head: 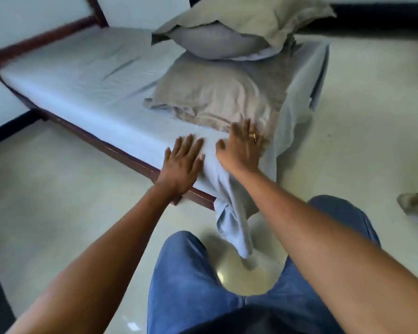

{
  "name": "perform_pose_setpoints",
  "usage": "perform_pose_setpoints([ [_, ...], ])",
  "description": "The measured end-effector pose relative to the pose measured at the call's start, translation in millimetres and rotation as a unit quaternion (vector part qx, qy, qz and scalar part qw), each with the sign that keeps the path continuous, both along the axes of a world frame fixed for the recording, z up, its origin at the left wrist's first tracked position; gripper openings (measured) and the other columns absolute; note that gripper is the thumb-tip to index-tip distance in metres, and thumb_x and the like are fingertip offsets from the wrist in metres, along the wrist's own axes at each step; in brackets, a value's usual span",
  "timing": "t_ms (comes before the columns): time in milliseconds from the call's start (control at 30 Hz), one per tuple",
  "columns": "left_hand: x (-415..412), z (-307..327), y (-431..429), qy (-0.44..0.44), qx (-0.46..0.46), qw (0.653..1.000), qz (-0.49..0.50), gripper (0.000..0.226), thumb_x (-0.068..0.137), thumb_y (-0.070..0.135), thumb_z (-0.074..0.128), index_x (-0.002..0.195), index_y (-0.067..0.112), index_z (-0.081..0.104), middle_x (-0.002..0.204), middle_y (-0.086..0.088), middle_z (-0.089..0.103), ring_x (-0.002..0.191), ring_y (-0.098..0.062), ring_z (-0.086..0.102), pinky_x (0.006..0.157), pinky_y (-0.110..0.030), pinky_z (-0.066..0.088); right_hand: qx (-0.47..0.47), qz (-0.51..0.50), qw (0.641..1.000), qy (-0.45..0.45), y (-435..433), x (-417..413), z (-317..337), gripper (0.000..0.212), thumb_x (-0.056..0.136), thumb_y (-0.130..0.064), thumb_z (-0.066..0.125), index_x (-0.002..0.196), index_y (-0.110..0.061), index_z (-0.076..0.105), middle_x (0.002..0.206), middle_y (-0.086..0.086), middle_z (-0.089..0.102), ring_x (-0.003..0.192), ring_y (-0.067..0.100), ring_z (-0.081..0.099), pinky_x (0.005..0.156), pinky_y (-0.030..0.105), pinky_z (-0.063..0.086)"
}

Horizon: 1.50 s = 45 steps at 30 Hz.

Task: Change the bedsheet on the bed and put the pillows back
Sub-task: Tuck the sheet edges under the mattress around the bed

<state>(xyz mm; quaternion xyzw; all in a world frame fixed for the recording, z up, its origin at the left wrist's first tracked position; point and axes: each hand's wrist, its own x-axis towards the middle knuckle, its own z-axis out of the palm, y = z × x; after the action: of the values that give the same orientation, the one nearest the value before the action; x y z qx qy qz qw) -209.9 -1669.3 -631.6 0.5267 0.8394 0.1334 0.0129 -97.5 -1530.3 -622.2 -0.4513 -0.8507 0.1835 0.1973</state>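
Observation:
A light blue bedsheet (82, 78) covers the mattress on a dark red wooden bed frame (121, 153). Its near corner hangs loose down to the floor. Two beige pillows lie at the right end: a flat one (217, 95) on the sheet and a puffier one (229, 34) stacked behind it. My left hand (182, 162) presses flat on the sheet at the mattress's near edge, fingers straight. My right hand (241, 147), wearing a ring, lies spread on the sheet right beside the flat pillow's near edge.
Pale glossy floor (58, 213) surrounds the bed. My legs in blue jeans (191, 285) stand close to the bed's corner. A tan object (415, 198) lies on the floor at the right edge. White walls with dark skirting run behind the bed.

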Motion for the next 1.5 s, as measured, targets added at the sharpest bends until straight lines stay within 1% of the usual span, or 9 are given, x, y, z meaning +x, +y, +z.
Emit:
perform_pose_setpoints([
  [233,9,-15,2,-0.046,0.079,0.996,0.014,0.055,0.106,0.050,0.020,0.159,0.035,0.025,0.169,0.004,0.017,0.157,-0.025,0.000,0.114,-0.066,0.029,0.045,0.031,0.987,0.154,-29,36,-40,0.058,0.097,-0.040,0.041,0.149,-0.016,0.051,0.164,0.006,0.034,0.156,0.025,0.020,0.121,0.048,0.029],
  [400,2,-29,7,-0.051,0.115,0.992,-0.002,0.053,0.108,0.052,0.019,0.158,0.037,0.027,0.168,0.004,0.019,0.157,-0.023,-0.002,0.116,-0.071,0.021,0.064,0.077,0.973,0.206,-28,52,-64,0.053,0.104,-0.040,0.042,0.153,-0.017,0.046,0.165,0.005,0.033,0.157,0.023,0.017,0.122,0.023,0.015],
  [500,4,-33,8,-0.055,0.144,0.988,0.012,0.052,0.108,0.049,0.021,0.157,0.036,0.031,0.168,0.005,0.020,0.157,-0.023,-0.001,0.116,-0.073,0.015,0.061,0.103,0.968,0.221,-28,62,-58,0.048,0.103,-0.032,0.050,0.149,-0.016,0.052,0.161,0.007,0.040,0.153,0.025,0.030,0.121,0.026,0.023],
  [667,15,-36,-15,-0.123,0.268,0.955,-0.022,0.045,0.107,0.022,0.045,0.151,0.024,0.046,0.162,0.004,0.037,0.156,-0.018,0.017,0.121,-0.049,0.030,0.154,0.071,0.946,0.276,-65,89,-40,0.024,0.083,0.000,0.056,0.097,-0.011,0.073,0.101,0.004,0.071,0.096,0.029,0.064,0.086,0.035,0.048],
  [767,42,-70,-56,-0.107,0.377,0.917,0.079,0.049,0.083,-0.010,0.046,0.122,0.008,0.070,0.120,-0.005,0.070,0.110,-0.024,0.065,0.091,-0.042,0.055,0.114,0.211,0.947,0.216,-104,104,-64,0.021,0.085,-0.004,0.052,0.082,-0.013,0.070,0.085,-0.001,0.066,0.079,0.024,0.062,0.070,0.037,0.051],
  [833,57,-94,-70,-0.102,0.324,0.939,0.058,0.053,0.074,-0.009,0.042,0.115,0.006,0.072,0.107,-0.007,0.071,0.096,-0.025,0.066,0.080,-0.043,0.055,0.065,0.260,0.955,0.127,-116,101,-88,0.027,0.085,-0.007,0.049,0.097,-0.011,0.073,0.099,0.000,0.068,0.086,0.024,0.065,0.075,0.040,0.056],
  [967,53,-119,-56,-0.071,0.138,0.981,-0.115,0.068,0.072,0.002,0.034,0.133,0.003,0.063,0.137,-0.011,0.063,0.133,-0.029,0.053,0.109,-0.045,0.044,0.047,0.247,0.966,-0.062,-108,86,-110,0.047,0.083,-0.012,0.054,0.130,-0.009,0.060,0.130,0.002,0.057,0.110,0.025,0.063,0.096,0.041,0.053],
  [1167,71,-125,-56,-0.023,0.056,0.995,-0.076,0.075,0.080,0.017,0.028,0.152,0.020,0.045,0.158,-0.002,0.041,0.149,-0.027,0.035,0.110,-0.047,0.040,0.084,0.186,0.967,-0.155,-115,93,-119,0.072,0.081,-0.021,0.062,0.149,-0.006,0.043,0.156,0.004,0.040,0.137,0.022,0.049,0.116,0.042,0.038],
  [1500,83,-112,-48,-0.073,0.061,0.987,-0.129,0.080,0.070,0.017,0.027,0.145,0.005,0.052,0.153,-0.011,0.049,0.148,-0.026,0.037,0.122,-0.043,0.030,0.060,0.179,0.943,-0.275,-61,65,-110,0.059,0.084,-0.054,0.050,0.133,-0.023,0.060,0.135,0.005,0.065,0.133,0.025,0.052,0.119,0.044,0.029],
])
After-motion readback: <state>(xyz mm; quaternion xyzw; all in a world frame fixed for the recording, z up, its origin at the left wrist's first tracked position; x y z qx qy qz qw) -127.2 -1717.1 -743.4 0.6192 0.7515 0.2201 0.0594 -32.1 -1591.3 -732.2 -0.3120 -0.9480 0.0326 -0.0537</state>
